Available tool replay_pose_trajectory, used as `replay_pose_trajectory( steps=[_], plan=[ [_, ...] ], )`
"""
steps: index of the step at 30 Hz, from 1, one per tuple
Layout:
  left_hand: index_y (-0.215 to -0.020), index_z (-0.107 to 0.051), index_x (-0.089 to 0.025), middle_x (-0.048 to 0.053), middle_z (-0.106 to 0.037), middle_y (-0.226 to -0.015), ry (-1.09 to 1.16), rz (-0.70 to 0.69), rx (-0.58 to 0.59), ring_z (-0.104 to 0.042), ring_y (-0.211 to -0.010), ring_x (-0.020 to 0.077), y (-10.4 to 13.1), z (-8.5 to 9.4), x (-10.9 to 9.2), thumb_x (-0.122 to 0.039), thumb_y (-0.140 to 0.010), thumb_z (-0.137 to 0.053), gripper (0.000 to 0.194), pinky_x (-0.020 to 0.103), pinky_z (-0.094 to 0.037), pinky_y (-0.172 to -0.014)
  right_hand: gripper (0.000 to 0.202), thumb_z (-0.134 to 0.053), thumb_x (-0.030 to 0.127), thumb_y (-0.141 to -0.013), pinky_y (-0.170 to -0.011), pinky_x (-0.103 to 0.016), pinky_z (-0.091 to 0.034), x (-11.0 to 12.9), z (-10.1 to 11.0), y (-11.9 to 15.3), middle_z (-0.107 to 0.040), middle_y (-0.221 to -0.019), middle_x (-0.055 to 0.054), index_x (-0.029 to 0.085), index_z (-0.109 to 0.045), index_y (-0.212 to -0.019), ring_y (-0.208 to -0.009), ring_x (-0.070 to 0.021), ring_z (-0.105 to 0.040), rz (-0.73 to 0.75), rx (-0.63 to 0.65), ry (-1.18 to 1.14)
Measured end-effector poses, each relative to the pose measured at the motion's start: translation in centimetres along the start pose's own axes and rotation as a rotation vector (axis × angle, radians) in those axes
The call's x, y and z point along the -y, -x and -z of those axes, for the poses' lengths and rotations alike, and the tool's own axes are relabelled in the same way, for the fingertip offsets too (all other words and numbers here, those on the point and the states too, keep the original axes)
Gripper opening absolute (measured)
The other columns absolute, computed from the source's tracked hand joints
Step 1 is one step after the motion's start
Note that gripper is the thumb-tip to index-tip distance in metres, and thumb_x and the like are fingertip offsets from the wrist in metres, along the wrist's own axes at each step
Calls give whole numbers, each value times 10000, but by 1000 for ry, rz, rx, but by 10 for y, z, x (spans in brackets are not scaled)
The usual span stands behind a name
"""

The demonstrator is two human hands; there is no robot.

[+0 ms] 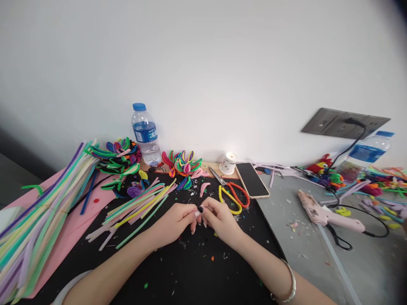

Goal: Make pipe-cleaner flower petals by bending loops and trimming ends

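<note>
My left hand (181,219) and my right hand (219,220) meet at the fingertips over the black mat (190,275). Both are closed in a pinch. Whatever lies between the fingers is small and mostly covered, so I cannot make out what it is; a dark spot shows at the right thumb and finger. Just beyond the fingers lies a small pink pipe-cleaner loop (204,189). Scissors (229,192) with red and yellow handles rest behind my right hand. Left of my left hand, cut pipe cleaners (136,212) in pastel colours are spread in a loose bundle.
Long pipe cleaners (47,220) fill the left side. Along the wall stand a water bottle (145,135), colourful pipe-cleaner petals (184,165) and a paper cup (228,163), beside a phone (252,180). A corded pink glue gun (327,215) lies at right, near another bottle (365,152).
</note>
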State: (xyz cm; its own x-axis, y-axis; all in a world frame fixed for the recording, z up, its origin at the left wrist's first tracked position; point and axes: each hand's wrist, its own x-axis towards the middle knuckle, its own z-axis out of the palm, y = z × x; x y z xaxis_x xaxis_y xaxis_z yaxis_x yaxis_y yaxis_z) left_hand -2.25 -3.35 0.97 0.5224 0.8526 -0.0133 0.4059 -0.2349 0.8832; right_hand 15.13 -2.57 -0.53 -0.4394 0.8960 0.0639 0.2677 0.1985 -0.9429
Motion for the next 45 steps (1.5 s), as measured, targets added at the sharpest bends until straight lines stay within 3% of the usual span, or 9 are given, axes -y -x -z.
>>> replay_pose_trajectory(
  steps=[6, 12, 17, 21, 30, 36, 40, 45],
  plan=[
    [-593, -512, -160, -11, -589, -657, -76, -28, 22, -560, -661, 112, 0, 2, -4, -248, -916, -319, 387, 210, -389, -658, 282, -428, 337, -884, -485, -196, -311, 5, 1, 2, -448, -487, 56, 174, -494, -664, -455, -75, -394, -1, -7, 80],
    [-616, -486, -169, 6, -516, -636, -473, -214, -91, -487, -657, 138, 1, 0, 1, -153, -895, -322, 325, 251, -363, -634, 371, -365, 386, -890, -456, -211, -270, 9, -4, 5, -406, -470, 51, 184, -422, -584, -447, -85, -361, -97, -43, 107],
    [-627, -480, -162, 22, -505, -635, -690, -323, -100, -452, -651, 151, 1, -4, 5, -126, -888, -335, 300, 281, -352, -634, 306, -374, 263, -850, -458, -215, -241, 8, -9, 6, -369, -491, 52, 189, -341, -554, -474, -87, -342, -133, -79, 119],
    [-657, -490, -157, 20, -519, -644, -744, -326, -65, -450, -659, 152, 2, -6, 6, -110, -881, -345, 271, 288, -347, -642, 265, -366, 188, -800, -468, -217, -229, 10, -8, 3, -356, -493, 53, 189, -320, -538, -495, -89, -333, -149, -73, 187],
    [-641, -487, -162, 15, -523, -635, -693, -318, -19, -466, -661, 151, 2, -4, 5, -111, -889, -337, 295, 280, -357, -648, 250, -382, 188, -793, -460, -203, -240, 10, -1, 0, -355, -502, 62, 193, -320, -552, -474, -78, -311, -135, 12, 129],
    [-629, -493, -166, 10, -536, -660, -476, -224, 10, -491, -682, 140, 3, -2, -1, -91, -877, -324, 309, 255, -370, -670, 249, -386, 176, -812, -484, -204, -273, 12, 0, 1, -382, -524, 56, 187, -377, -563, -496, -84, -342, -72, 8, 170],
    [-585, -504, -160, -3, -563, -638, -84, -123, 53, -527, -669, 117, 5, 1, -10, -200, -914, -326, 376, 229, -380, -683, 274, -361, 174, -848, -508, -214, -288, 21, 0, 6, -443, -554, 40, 188, -377, -575, -512, -89, -379, 27, -10, 207],
    [-680, -563, -138, -25, -554, -506, 467, 32, 223, -486, -494, 95, 6, 0, -6, -375, -879, -437, 334, 212, -350, -538, 298, -373, 170, -855, -472, -224, -227, 33, -1, 15, -295, -525, 56, 198, -254, -584, -471, -83, -290, 177, -64, 302]
  ],
)
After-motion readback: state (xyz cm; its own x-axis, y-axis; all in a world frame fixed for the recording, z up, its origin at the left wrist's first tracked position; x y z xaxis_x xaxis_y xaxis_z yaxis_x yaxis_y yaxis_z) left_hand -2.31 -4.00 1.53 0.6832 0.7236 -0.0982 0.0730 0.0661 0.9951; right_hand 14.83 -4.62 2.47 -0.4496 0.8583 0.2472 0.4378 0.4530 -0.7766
